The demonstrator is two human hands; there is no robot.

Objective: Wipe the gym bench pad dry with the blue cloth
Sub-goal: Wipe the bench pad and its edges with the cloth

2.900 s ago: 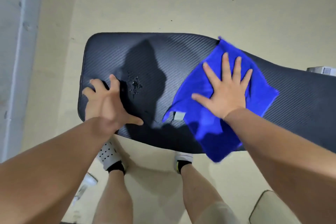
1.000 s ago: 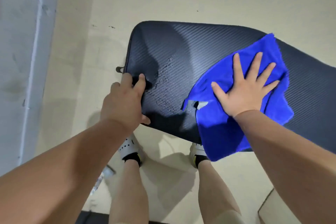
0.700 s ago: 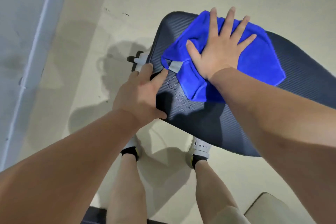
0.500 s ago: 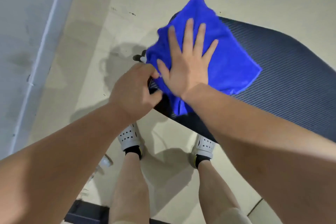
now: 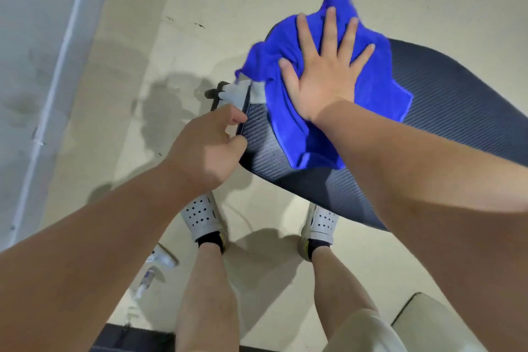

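The dark ribbed gym bench pad (image 5: 445, 100) runs from the centre to the right edge. A bright blue cloth (image 5: 374, 88) with a white label lies bunched over the pad's left end, one corner lifted past the far edge. My right hand (image 5: 323, 66) presses flat on the cloth with fingers spread. My left hand (image 5: 208, 146) grips the pad's near left edge, fingers curled around it. A few small droplets show on the pad just left of the cloth.
A black and white frame part (image 5: 225, 93) sticks out beyond the pad's left end. My feet in white perforated shoes (image 5: 201, 216) stand on the beige floor under the pad. A small bottle (image 5: 148, 277) lies on the floor at lower left. A grey wall (image 5: 34, 66) rises at left.
My right hand has slid the cloth from the middle of the pad to its left end, then slightly back right. My left hand has moved to the pad's left edge.
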